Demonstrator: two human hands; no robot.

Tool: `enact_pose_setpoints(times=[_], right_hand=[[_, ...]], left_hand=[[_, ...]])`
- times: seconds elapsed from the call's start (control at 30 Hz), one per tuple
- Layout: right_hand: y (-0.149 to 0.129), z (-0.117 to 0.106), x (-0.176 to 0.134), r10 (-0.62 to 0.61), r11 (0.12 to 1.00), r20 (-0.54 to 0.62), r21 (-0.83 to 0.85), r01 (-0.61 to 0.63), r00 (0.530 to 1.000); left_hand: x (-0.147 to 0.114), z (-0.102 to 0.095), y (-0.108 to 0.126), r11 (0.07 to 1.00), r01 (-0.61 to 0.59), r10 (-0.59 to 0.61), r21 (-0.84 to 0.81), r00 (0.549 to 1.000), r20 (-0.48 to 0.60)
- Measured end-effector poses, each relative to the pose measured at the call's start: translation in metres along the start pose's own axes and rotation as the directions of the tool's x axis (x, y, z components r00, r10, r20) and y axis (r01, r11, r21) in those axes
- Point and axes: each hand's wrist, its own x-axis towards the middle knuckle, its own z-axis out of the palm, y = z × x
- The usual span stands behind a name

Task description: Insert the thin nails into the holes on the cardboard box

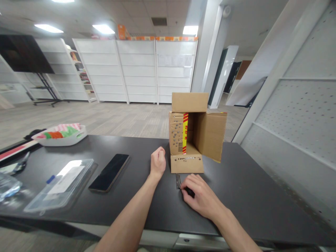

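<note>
My left hand [158,161] is closed in a fist on the dark table, just left of an open cardboard box [189,166]. Nothing sticks out of the fist, and its inner side is hidden. The box's opening faces me, with one flap folded down and others spread. Small grey metal heads dot its left flap, and a row of holes runs along the lower one. My right hand [201,196] curls in front of the box around something black [189,191], mostly covered by the fingers. Several thin metal rods [178,181] lie beside its fingertips.
A black phone [109,172] lies left of my left arm. Farther left are a clear plastic case [61,185], a white basket [63,140] with colourful contents and crumpled clear plastic [9,187]. A perforated white panel [296,112] borders the table's right side.
</note>
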Motion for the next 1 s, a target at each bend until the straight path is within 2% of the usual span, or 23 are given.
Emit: enact_pose_setpoints(times=[1.0], right_hand=[[0.0044,0.0011,0.0011,0.026,0.999,0.023,0.044,-0.028,0.999]], left_hand=[[0.0001,0.0006,0.0031,1.000,-0.001,0.001,-0.016,1.000,-0.009]])
